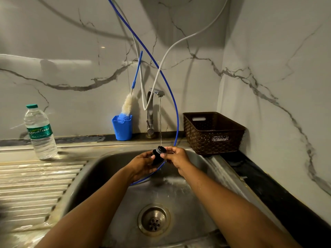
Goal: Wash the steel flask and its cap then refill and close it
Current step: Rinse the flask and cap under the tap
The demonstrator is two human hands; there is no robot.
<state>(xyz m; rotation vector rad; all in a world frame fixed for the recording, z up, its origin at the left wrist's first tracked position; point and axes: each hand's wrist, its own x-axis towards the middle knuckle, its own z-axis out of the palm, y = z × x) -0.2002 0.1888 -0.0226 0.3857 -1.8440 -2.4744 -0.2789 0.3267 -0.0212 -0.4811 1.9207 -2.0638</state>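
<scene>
- Marble-veined wall [71,51] behind and to the right; corner at the right rear.
- Steel sink [107,163], basin wet, ribbed drainboard [35,185] on its left. Round drain [154,220] in the basin floor, near side.
- Dark table [268,190] runs along the right of the sink.
- Brown woven basket [213,133] stands on the table in the right rear corner, just beside the basin rim.
- Blue tube [176,111] loops down from above into the basin, passing behind the hands. White tube [161,68] hangs beside the tap.
- Clear plastic water bottle [40,133], green cap and label, upright at the back left of the drainboard.
- Tap [152,108] at the back of the sink, running; thin water stream [160,122] falls straight down.
- Blue cup [122,127] left of the tap, holding a bottle brush [128,104], bristles down, handle leaning on the wall.
- Left hand [143,164]: fingers curled round the lower body of the cap.
- Right hand [176,155]: fingertips pinch the cap near its threaded end.
- Black flask cap [158,155]: held between both hands over the basin, tilted, threaded end up under the stream.
</scene>
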